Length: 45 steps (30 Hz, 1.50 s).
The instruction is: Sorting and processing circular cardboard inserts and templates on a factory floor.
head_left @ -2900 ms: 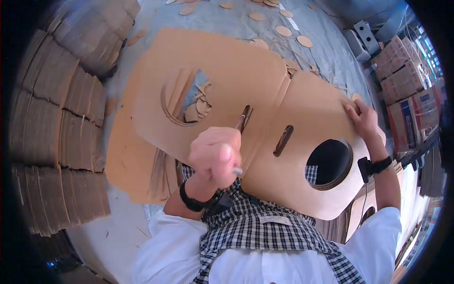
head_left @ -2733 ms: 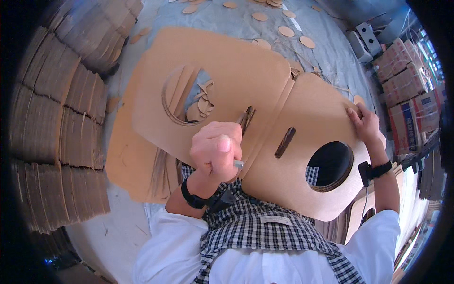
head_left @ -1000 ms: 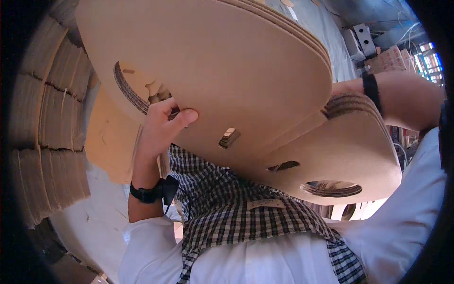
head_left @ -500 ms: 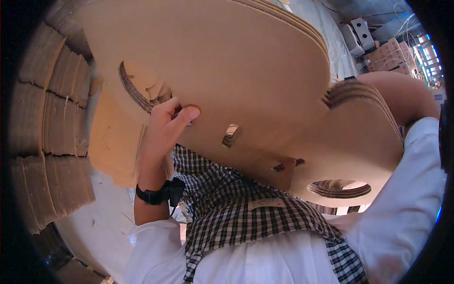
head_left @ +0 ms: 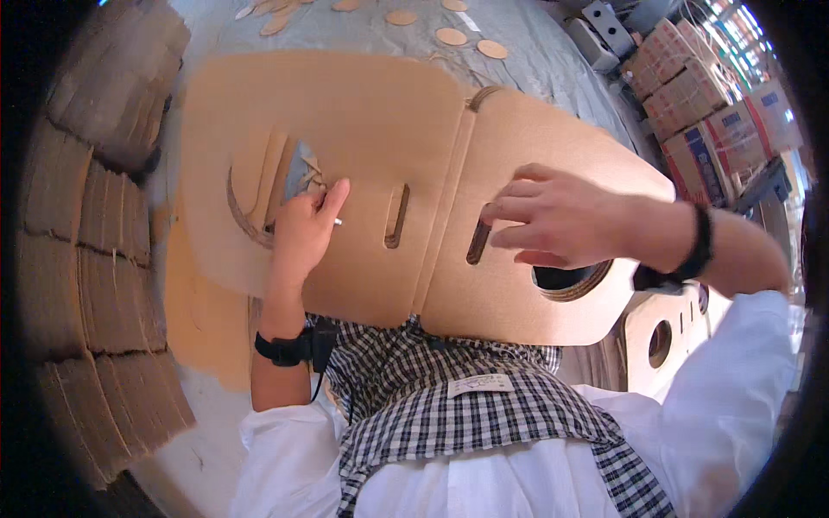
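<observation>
A stack of die-cut brown cardboard sheets [head_left: 363, 285] lies across my lap, creased down the middle. Each half has a narrow slot and a large round hole. My left hand [head_left: 302, 233] is closed at the edge of the left hole, fingers curled down into the opening and thumb on top. A small white tip [head_left: 338, 222] pokes out beside that thumb; what it belongs to is hidden. Over the right half, my right hand [head_left: 561, 216] hovers with fingers apart, their tips by the right slot [head_left: 477, 240]. Whether they touch the cardboard I cannot tell.
Bundled cardboard stacks [head_left: 86, 259] line the left side. Cut-out cardboard discs [head_left: 451, 36] lie on a grey sheet [head_left: 535, 73] ahead. Packed cartons [head_left: 734, 129] stand at the far right. Another holed cardboard piece [head_left: 643, 354] is by my right side.
The stack has come down and lies flatter, its crease now in full view. My right hand has moved from the far right edge to above the right half. My left hand keeps its place.
</observation>
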Each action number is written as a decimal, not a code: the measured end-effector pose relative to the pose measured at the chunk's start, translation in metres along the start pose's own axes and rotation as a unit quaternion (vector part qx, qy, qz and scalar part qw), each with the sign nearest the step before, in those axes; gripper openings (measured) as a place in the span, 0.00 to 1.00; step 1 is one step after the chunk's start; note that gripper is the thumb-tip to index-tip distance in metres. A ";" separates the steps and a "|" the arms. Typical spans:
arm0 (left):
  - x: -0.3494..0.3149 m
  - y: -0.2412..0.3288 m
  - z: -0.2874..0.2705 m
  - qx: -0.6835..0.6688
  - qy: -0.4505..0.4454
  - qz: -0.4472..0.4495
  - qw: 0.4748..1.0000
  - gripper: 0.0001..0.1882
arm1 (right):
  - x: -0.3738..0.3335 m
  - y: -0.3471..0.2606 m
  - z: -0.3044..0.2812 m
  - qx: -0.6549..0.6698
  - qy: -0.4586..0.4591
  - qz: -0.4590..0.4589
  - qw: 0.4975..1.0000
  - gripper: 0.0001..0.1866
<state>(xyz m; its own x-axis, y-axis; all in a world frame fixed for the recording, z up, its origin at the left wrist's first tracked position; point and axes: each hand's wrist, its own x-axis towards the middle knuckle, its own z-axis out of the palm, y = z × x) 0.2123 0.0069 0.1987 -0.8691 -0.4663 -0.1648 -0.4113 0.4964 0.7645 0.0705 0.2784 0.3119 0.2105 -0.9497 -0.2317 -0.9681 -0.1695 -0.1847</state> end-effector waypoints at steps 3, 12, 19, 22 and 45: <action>0.004 -0.016 0.007 0.019 0.017 0.009 1.000 0.31 | -0.026 0.024 0.030 -0.186 0.174 0.141 0.957 0.24; 0.017 -0.028 -0.002 -0.131 -0.008 -0.002 0.991 0.22 | -0.218 -0.041 0.183 0.349 0.458 0.648 0.499 0.50; 0.060 0.218 0.016 0.055 -0.031 0.317 0.946 0.21 | -0.277 -0.205 0.235 0.575 0.689 0.401 0.183 0.30; 0.031 0.347 0.073 -0.053 0.001 0.491 0.870 0.18 | -0.282 -0.274 0.234 0.422 0.831 0.355 0.075 0.30; 0.001 0.084 0.006 0.126 0.068 0.086 0.986 0.15 | -0.323 -0.228 0.453 0.438 0.790 0.423 -0.077 0.32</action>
<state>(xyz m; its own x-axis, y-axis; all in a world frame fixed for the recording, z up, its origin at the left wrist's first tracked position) 0.1755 0.0524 0.2589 -0.8942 -0.4445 0.0530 -0.3304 0.7352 0.5918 0.2847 0.7429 -0.0034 -0.6669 0.5978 -0.4448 -0.0097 -0.6038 -0.7971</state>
